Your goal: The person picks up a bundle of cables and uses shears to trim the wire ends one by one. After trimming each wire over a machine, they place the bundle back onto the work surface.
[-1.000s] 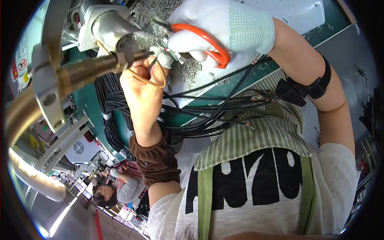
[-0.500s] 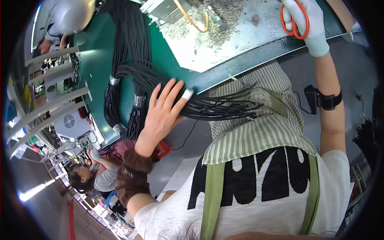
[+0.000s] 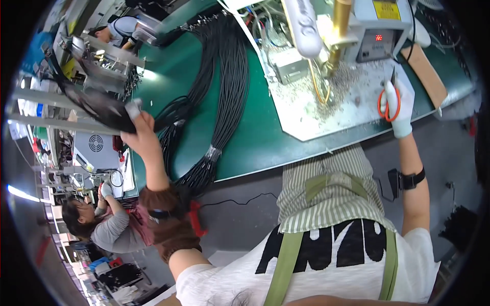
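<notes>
left hand (image 3: 137,124) clenched on a black cable bundle (image 3: 99,108), lifted off the bench's (image 3: 255,137) left edge; right hand (image 3: 398,104), gloved, grasps orange scissors (image 3: 388,102) on the white plate (image 3: 332,109); advise: grip the bundle whole, keep blades clear of it.

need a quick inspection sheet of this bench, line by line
surface: green bench mat, pale plate strewn with small scrap bits
job's things: orange-handled scissors; dark cable bunch
clutter: brown card piece at the far right
hands: white-gloved right hand holds the scissors; bare left hand grips the dark bunch, blurred
cables: long black taped cable bundles across the mat
surroundings: grey box machine; another person seated at lower left
</notes>
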Demonstrator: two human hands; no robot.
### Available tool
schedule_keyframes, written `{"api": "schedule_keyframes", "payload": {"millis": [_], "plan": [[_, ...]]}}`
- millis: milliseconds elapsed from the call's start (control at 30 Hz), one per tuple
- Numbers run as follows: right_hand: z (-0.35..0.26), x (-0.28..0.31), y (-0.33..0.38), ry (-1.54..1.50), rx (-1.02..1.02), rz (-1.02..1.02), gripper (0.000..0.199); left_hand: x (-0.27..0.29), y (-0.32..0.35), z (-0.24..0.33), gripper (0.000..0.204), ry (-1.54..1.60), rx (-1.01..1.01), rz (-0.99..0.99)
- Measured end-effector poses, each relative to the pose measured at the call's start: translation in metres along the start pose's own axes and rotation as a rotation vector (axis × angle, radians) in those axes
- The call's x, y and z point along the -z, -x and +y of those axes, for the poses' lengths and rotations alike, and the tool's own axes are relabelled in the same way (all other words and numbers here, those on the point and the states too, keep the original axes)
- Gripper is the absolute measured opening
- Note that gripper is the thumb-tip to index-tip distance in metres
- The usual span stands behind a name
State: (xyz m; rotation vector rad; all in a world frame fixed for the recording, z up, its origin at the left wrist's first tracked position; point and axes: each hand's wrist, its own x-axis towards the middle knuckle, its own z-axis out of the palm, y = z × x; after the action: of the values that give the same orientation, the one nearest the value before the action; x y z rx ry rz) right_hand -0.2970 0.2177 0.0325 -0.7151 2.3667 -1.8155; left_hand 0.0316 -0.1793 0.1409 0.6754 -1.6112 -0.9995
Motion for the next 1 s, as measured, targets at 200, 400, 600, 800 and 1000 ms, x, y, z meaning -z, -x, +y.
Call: {"api": "schedule_keyframes", "payload": {"millis": [200, 400, 600, 800, 1000], "plan": [[0.005, 0.001, 0.002, 0.06, 0.049, 0.04, 0.022, -0.021, -0.13, -0.078, 0.029, 0.076, 0.142, 0.049], [0.006, -0.026, -0.011, -0.007, 0.034, -0.067, 0.022, -0.041, -0.206, -0.191, 0.087, -0.68, -0.034, 0.016], [0.012, 0.001, -0.001, -0.057, -0.062, 0.04, 0.022, -0.093, -0.005, -0.078, 0.044, -0.835, -0.741, -0.69], [0.008, 0.002, 0.003, -0.083, -0.051, 0.028, 0.022, 0.015, -0.024, -0.128, 0.024, -0.996, -0.591, -0.992], [0.018, 0.003, 0.0, -0.039, -0.025, 0.011, 0.02, -0.072, -0.041, -0.149, 0.045, -0.9, -0.165, -0.674]]}}
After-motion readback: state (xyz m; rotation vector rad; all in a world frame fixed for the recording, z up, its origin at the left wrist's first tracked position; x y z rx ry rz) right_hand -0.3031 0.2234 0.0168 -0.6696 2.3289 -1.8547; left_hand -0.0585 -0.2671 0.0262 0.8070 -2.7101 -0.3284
